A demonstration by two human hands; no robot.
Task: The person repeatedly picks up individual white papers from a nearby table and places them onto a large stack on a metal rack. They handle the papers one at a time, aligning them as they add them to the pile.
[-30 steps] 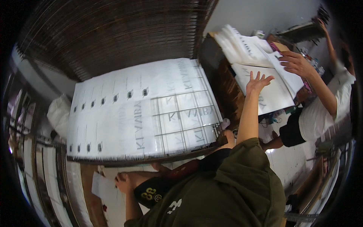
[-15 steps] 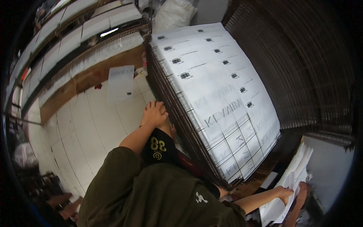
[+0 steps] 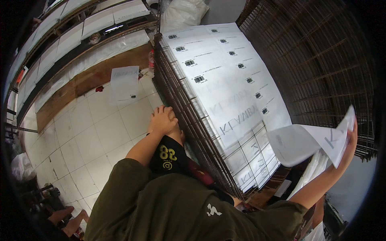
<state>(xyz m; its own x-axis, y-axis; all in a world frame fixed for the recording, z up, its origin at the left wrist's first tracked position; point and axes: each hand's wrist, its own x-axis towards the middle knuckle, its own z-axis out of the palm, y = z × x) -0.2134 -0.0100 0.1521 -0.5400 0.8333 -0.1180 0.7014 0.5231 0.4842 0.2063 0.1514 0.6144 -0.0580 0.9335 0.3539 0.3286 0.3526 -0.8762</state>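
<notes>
Sheet (image 3: 309,141) | right hand (image 3: 350,138) grips edge | long axis left-right, sagging

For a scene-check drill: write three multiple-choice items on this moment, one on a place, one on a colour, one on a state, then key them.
1. Where does the left hand rest?
A. on the edge of the wire rack
B. on the floor tiles
C. on the white sack

2. What colour is the person's sleeve?
A. red
B. olive green
C. white

3. What is the state of the right hand?
A. empty and open
B. flat on the rack
C. holding a white printed sheet up, off the stack

Key: 1 A, the fingers lie against the rack's side next to the sheet stack; 2 B, the cloth over both arms is olive; 3 C, the sheet hangs in its grip beside the rack.
</notes>
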